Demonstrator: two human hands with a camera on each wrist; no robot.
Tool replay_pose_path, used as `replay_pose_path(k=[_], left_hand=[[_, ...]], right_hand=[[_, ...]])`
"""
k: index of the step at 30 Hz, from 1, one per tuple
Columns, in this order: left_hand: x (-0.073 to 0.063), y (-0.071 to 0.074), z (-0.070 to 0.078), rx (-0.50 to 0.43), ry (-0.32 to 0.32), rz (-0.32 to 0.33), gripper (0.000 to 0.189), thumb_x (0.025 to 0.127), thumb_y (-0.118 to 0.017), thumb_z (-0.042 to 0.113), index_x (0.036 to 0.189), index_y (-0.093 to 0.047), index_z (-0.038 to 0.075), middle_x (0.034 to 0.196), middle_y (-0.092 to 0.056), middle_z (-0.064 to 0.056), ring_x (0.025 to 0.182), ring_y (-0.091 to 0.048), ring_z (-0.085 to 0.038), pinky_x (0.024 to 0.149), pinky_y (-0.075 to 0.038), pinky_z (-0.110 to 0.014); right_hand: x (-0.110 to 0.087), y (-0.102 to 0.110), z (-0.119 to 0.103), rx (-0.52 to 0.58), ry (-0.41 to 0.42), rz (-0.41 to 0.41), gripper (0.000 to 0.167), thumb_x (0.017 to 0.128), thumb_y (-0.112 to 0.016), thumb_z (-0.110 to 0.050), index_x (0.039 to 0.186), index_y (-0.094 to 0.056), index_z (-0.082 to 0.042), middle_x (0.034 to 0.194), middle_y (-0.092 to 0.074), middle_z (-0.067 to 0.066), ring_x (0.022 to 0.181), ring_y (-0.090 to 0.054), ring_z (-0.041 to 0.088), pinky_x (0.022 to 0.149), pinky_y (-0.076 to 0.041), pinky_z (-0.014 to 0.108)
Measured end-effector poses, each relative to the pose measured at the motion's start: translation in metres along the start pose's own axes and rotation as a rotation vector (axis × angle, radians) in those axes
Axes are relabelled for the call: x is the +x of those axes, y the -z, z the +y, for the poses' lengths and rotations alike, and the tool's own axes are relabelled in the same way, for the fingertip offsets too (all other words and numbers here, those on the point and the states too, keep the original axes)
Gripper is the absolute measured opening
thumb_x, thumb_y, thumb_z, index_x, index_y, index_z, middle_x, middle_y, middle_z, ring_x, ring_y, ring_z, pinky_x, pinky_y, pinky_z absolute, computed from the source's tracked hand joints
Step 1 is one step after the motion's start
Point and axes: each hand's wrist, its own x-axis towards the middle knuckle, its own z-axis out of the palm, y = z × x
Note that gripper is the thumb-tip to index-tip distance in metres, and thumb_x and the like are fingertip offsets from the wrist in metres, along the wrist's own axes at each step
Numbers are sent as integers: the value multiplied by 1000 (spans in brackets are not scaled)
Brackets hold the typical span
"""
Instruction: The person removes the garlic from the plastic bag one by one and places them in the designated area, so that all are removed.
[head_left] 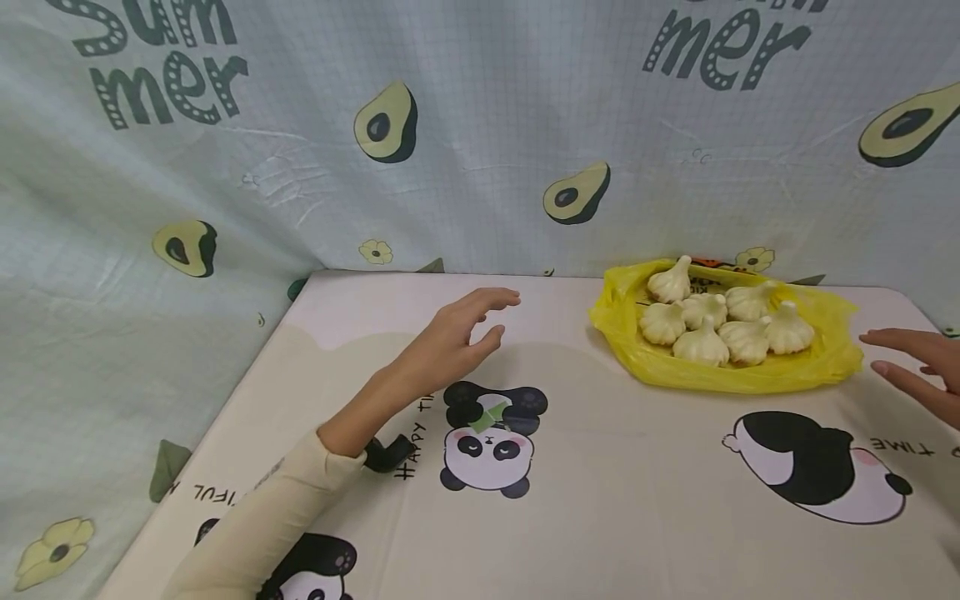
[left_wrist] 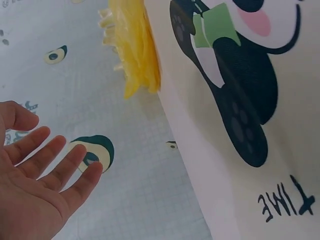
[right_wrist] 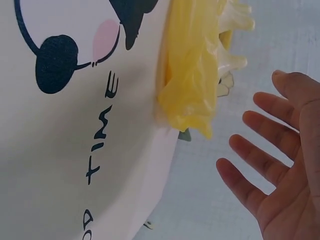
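Observation:
A yellow plastic bag, spread out with its rim folded low, lies at the far right of the table. Several white garlic bulbs sit heaped in it. My right hand hovers just right of the bag with loosely bent fingers, touching nothing. In the right wrist view that hand is apart from the bag. My left hand is held above the middle left of the table, its fingers spread and slightly bent, with nothing in it. The left wrist view shows the left palm bare.
The table has a pale cover printed with pandas and lettering. Behind it and along the left hangs a light cloth with avocado prints. A black band shows at the left wrist.

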Motion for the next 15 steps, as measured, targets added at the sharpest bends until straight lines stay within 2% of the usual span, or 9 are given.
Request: replay_pose_path(k=[4, 7, 10, 15], left_hand=[[4, 1, 4, -14, -5, -8, 40, 103, -55, 8, 142, -54, 6, 146, -55, -5, 130, -55, -20, 106, -48, -39], [8, 1, 7, -22, -6, -12, 40, 103, -55, 8, 143, -54, 7, 145, -56, -5, 129, -56, -20, 106, -48, -39], [13, 1, 9, -38, -11, -15, 40, 103, -55, 8, 143, -54, 8, 144, -56, -4, 129, -56, -20, 106, -48, -39], [23, -3, 8, -72, -38, -35, 40, 102, -54, 7, 143, -53, 8, 144, -56, -5, 129, -56, -21, 105, -49, -38]], right_hand=[[3, -1, 2, 27, -17, -13, 51, 105, -58, -11, 148, -40, 9, 146, -37, 39, 133, -33, 59, 80, -41, 75], [8, -2, 6, 49, -27, -54, 57, 105, -56, -13, 152, -32, 8, 155, -26, 38, 139, -24, 59, 82, -40, 78], [14, -3, 13, 77, -33, -93, 59, 105, -56, -14, 153, -30, 9, 157, -20, 38, 140, -20, 61, 82, -41, 78], [25, -2, 24, 124, -61, -193, 64, 107, -54, -19, 155, -22, 9, 160, -10, 38, 142, -11, 62, 87, -34, 81]])
